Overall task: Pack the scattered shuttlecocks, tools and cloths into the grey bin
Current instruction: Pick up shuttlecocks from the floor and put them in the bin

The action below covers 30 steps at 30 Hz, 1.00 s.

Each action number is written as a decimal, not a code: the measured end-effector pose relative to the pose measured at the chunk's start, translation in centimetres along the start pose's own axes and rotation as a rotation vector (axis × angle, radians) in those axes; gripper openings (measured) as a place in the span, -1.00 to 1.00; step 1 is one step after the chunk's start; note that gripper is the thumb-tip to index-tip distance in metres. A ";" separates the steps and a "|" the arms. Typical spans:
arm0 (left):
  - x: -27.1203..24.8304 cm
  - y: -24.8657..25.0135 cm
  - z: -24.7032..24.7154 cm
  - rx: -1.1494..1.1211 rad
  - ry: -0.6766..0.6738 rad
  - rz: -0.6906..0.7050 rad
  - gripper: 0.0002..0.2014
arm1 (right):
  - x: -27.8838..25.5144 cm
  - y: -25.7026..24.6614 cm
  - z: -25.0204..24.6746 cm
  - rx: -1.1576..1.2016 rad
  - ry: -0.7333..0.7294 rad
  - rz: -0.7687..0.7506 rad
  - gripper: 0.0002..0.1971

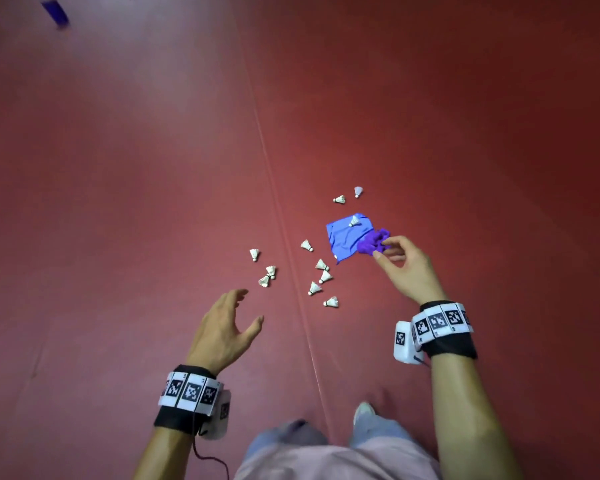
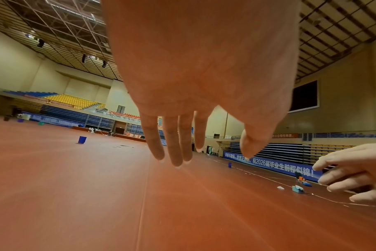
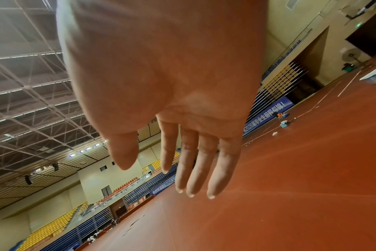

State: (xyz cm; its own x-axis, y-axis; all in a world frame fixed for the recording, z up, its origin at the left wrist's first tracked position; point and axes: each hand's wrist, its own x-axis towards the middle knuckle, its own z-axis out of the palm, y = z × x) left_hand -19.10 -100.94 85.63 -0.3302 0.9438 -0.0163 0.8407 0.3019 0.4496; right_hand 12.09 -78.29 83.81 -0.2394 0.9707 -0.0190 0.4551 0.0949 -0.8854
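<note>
Our right hand (image 1: pixel 404 268) reaches the purple cloth (image 1: pixel 373 244), fingers apart and holding nothing; our left hand (image 1: pixel 224 332) hangs open. We should bunch the cloth first, without knocking the shuttlecock (image 1: pixel 354 221) off the blue cloth (image 1: pixel 343 237).

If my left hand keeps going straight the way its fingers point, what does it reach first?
Probably the pair of shuttlecocks lying just beyond the left hand; its fingers point at them, though height above the floor is unclear.
</note>
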 end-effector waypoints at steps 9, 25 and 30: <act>17.5 -4.3 -1.5 -0.024 0.011 0.005 -0.40 | 15.1 -2.6 8.0 -0.021 -0.133 0.022 -0.78; 59.3 -13.5 6.6 0.173 -0.449 0.359 -0.40 | 36.3 5.4 22.1 0.007 -0.028 0.433 -0.73; 62.9 -17.3 19.4 0.417 -0.778 0.334 -0.45 | 35.4 17.3 28.0 -0.032 -0.154 0.691 -0.83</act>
State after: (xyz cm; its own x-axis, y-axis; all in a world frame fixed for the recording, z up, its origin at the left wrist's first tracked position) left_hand -46.10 -44.16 59.51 0.2084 0.7696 -0.6036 0.9754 -0.1186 0.1857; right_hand -12.56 -48.48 54.80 -0.0044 0.7689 -0.6394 0.5710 -0.5230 -0.6328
